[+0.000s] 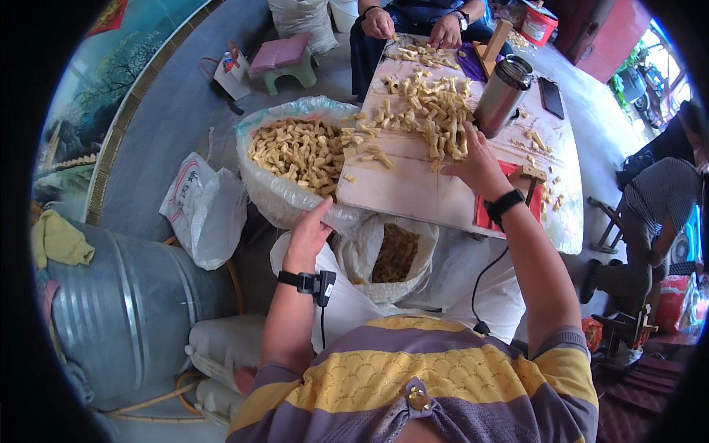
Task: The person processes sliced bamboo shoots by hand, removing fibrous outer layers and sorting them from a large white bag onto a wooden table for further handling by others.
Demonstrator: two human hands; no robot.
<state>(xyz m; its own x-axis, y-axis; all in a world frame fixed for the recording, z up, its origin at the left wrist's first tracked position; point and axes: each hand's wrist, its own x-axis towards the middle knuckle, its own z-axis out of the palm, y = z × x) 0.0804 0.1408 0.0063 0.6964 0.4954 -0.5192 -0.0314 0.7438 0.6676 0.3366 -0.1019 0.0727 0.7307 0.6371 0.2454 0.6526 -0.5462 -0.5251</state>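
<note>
My right hand (479, 166) reaches over the table (388, 188) with its fingers spread. Its fingertips are at the near right edge of a heap of pale yellow, bone-shaped pieces (437, 105), close to a steel vacuum flask (503, 97). Below the table's left corner is my left hand (310, 232), thumb and fingers apart, at the rim of a large plastic-lined sack (266, 194). Similar yellow pieces (299, 152) fill that sack. Nothing shows in either hand. Between my knees stands a white woven sack (401, 290) with darker brown pieces (396, 252) inside.
A co-worker's hands (446, 33) handle pieces across the table. A wooden stand (529, 174) on red cloth, another stand (493, 50) and a phone (551, 98) are on the right side. At left are a metal drum (127, 304) and an empty-looking sack (207, 210).
</note>
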